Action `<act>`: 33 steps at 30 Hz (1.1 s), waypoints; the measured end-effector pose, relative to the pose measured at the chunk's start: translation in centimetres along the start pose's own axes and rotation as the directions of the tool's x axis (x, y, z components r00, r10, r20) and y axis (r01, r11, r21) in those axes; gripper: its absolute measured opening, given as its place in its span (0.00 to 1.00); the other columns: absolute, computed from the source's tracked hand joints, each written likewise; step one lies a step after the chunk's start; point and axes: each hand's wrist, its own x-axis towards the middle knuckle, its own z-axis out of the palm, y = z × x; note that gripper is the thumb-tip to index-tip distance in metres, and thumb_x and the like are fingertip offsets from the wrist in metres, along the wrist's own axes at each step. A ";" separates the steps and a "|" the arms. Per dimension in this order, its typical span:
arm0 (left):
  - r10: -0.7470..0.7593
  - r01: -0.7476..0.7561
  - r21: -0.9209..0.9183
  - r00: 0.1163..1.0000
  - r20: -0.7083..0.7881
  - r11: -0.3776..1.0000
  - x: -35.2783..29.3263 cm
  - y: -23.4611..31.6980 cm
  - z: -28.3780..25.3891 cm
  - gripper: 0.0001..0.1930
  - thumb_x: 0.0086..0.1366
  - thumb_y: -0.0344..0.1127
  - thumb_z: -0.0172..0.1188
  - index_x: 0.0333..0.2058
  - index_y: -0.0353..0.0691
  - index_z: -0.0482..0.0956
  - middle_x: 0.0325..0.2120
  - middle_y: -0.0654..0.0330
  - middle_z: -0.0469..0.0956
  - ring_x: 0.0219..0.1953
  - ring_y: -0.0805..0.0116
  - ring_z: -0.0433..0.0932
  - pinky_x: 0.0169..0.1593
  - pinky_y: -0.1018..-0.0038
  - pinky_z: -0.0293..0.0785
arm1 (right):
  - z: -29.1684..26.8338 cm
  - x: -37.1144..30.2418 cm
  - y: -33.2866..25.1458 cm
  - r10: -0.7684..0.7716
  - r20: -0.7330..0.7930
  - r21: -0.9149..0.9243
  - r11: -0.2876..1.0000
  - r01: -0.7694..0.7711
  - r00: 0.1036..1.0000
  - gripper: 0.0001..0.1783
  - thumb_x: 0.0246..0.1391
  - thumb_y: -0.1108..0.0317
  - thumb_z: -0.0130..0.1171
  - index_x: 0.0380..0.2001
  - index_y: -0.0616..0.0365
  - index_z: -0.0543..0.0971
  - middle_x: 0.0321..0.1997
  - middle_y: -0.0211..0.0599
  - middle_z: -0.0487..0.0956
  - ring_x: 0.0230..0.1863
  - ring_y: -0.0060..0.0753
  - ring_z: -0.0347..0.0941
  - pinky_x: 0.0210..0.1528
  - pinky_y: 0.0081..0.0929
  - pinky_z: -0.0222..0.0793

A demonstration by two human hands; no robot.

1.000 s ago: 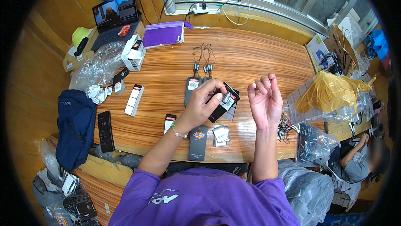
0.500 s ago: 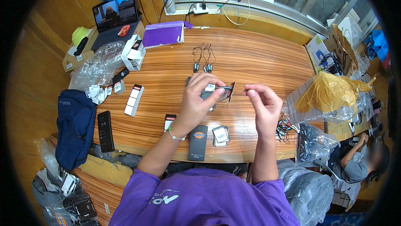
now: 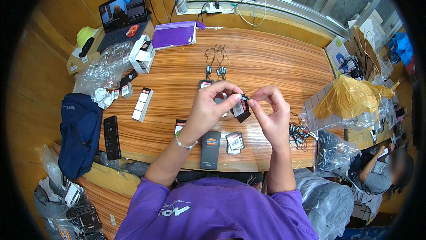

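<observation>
In the head view, the tags (image 3: 240, 109) are held above the counter (image 3: 284, 58), about halfway between its near and far edges and a little toward the right edge. The left hand (image 3: 212, 107) has its grip pinched on their upper end. The right hand (image 3: 274, 116) comes in from the other side, thumb and forefinger nearly together just beside that same end; whether they grasp anything there I cannot tell.

So the tags lie to the right of the left grip and to the left of the right grip, the left being nearer, in contact. Their long axis slants: the upper end points to the counter's far edge, the lower end to its near edge, leaning slightly toward the near right corner.

Nearer the near edge lie a box (image 3: 210, 151), its long axis running near to far, and a few cards (image 3: 234, 142) just beside it.
</observation>
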 end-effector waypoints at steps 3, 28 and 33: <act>-0.073 0.072 0.023 0.995 0.069 0.997 0.1 0.6 -0.4 0.06 0.58 0.29 0.59 0.34 0.35 0.78 0.27 0.66 0.76 0.30 0.82 0.72 0.33 0.84 0.67 | -0.3 0.0 0.3 -0.067 0.049 -0.158 0.985 0.074 0.997 0.09 0.40 0.79 0.61 0.26 0.61 0.72 0.28 0.35 0.76 0.31 0.34 0.73 0.39 0.27 0.65; -0.242 0.333 -0.194 0.892 0.382 0.923 0.8 0.8 -1.0 0.06 0.58 0.29 0.58 0.33 0.32 0.77 0.27 0.62 0.77 0.31 0.77 0.76 0.38 0.81 0.71 | -1.4 -0.3 2.0 0.003 0.232 0.112 0.993 -0.030 0.973 0.06 0.39 0.73 0.65 0.21 0.62 0.77 0.23 0.35 0.78 0.27 0.29 0.72 0.37 0.27 0.64; -0.224 0.342 -0.260 0.892 0.392 0.903 0.8 0.2 -1.0 0.07 0.58 0.29 0.58 0.34 0.31 0.77 0.28 0.60 0.78 0.33 0.76 0.76 0.39 0.80 0.72 | -1.5 -0.1 1.8 -0.076 0.243 0.090 0.994 0.056 0.967 0.05 0.41 0.73 0.63 0.22 0.62 0.78 0.24 0.36 0.78 0.27 0.28 0.73 0.35 0.25 0.65</act>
